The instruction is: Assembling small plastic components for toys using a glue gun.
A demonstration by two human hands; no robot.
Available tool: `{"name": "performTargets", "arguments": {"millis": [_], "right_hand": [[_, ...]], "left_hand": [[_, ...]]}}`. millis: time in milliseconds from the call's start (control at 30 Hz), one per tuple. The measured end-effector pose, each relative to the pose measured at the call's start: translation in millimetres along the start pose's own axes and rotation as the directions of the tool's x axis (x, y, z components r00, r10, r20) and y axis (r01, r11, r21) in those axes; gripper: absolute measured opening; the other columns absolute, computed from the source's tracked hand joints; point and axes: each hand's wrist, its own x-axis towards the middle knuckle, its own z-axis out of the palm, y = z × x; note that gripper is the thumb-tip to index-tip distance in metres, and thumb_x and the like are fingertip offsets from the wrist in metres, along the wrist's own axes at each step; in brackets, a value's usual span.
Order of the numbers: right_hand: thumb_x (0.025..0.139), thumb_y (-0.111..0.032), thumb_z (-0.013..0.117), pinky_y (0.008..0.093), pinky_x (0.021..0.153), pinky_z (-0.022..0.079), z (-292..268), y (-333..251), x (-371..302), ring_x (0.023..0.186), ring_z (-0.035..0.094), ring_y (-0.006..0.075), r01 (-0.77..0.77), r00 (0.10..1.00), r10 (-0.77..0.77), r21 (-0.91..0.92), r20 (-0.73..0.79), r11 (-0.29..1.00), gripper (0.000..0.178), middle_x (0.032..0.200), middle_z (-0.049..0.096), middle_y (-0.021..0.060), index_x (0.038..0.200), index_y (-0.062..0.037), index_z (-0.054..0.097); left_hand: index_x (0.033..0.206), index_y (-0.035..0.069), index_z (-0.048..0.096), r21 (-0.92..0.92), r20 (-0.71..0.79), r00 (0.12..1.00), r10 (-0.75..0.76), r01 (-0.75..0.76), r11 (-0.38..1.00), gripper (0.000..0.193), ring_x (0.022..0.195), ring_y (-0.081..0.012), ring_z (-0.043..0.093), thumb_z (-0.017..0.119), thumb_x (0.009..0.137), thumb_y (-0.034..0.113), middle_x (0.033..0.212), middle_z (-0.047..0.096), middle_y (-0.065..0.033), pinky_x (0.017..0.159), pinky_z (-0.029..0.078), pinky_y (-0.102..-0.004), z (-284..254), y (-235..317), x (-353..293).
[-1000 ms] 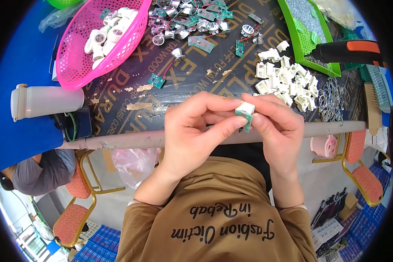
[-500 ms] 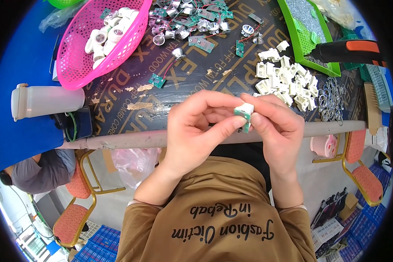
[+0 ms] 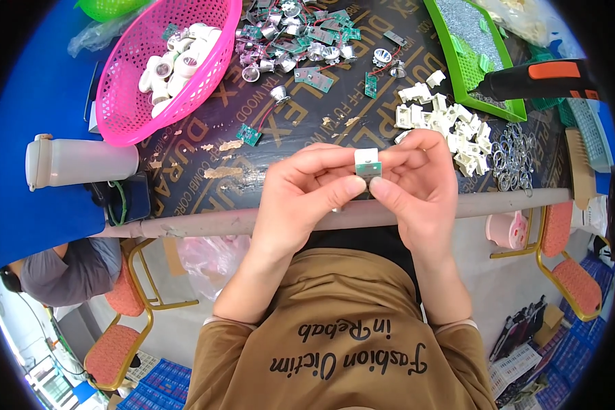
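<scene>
Between both hands, above the table's near edge, I hold a small green circuit board (image 3: 368, 169) with a white plastic housing (image 3: 366, 156) against its upper end. My left hand (image 3: 301, 191) pinches the pair from the left, thumb at the board's lower corner. From the right, my right hand (image 3: 420, 188) grips with its thumb on the other lower corner and its fingers by the housing. The fingers hide the back of both parts. Beyond my right hand lies a heap of loose white plastic housings (image 3: 461, 133).
A pink basket (image 3: 109, 102) holds white round parts. Circuit boards wired to silver reflectors (image 3: 314, 51) pile up at the back. Metal rings (image 3: 516, 160), a green tray (image 3: 482, 102) and an orange-black tool handle (image 3: 547, 76) are right. A pale tumbler (image 3: 82, 162) lies left.
Both hands have shifted slightly left, and the board with its housing has turned so its green face is squarer to me. My right fingers have lifted and bent more.
</scene>
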Motion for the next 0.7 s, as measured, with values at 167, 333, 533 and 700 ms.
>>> {"name": "performTargets", "arguments": {"millis": [167,333,533,700], "right_hand": [[0.077,0.012,0.064,0.0269,0.078,0.052,-3,-1,2,0.089,0.062,0.0162,-0.018,1.0,0.018,0.004,-0.008,1.0,0.044,0.098,0.059,0.0121,0.107,-0.0036,0.037],[0.074,0.017,0.062,0.0265,0.075,0.053,2,-3,1,0.088,0.063,0.019,0.054,0.995,-0.062,-0.109,-0.073,0.993,0.046,0.098,0.055,0.0117,0.106,-0.0037,0.037],[0.076,0.008,0.063,0.0279,0.073,0.047,-66,-61,26,0.08,0.055,0.0158,0.451,0.545,-0.838,-0.833,-0.026,0.32,0.037,0.099,0.054,0.0099,0.108,0.0017,0.047],[0.082,-0.002,0.059,0.0358,0.101,0.037,-99,-117,76,0.115,0.051,0.0222,0.393,0.899,-0.427,-0.609,0.096,0.689,0.05,0.123,0.053,0.0138,0.129,-0.0005,0.041]], "left_hand": [[0.103,-0.005,0.065,0.104,-0.013,0.995,0.098,-0.096,0.99,0.026,0.093,-0.0183,0.059,0.067,0.077,0.001,0.103,0.06,-0.0123,0.08,0.048,-0.0302,7,1,5],[0.098,-0.005,0.066,0.107,-0.042,0.989,0.145,-0.14,0.984,0.02,0.091,-0.0192,0.062,0.065,0.077,-0.002,0.102,0.065,-0.0161,0.08,0.049,-0.03,10,-4,8],[0.098,-0.003,0.061,-0.119,-0.031,0.998,0.052,-0.055,0.991,0.014,0.076,-0.0161,0.065,0.06,0.085,0.001,0.086,0.068,-0.0131,0.07,0.054,-0.0276,8,-11,13],[0.096,-0.002,0.061,-0.162,0.013,1.0,-0.009,0.011,0.987,0.011,0.075,-0.0142,0.064,0.06,0.085,0.001,0.086,0.067,-0.0123,0.069,0.053,-0.0275,16,-19,22]]}}
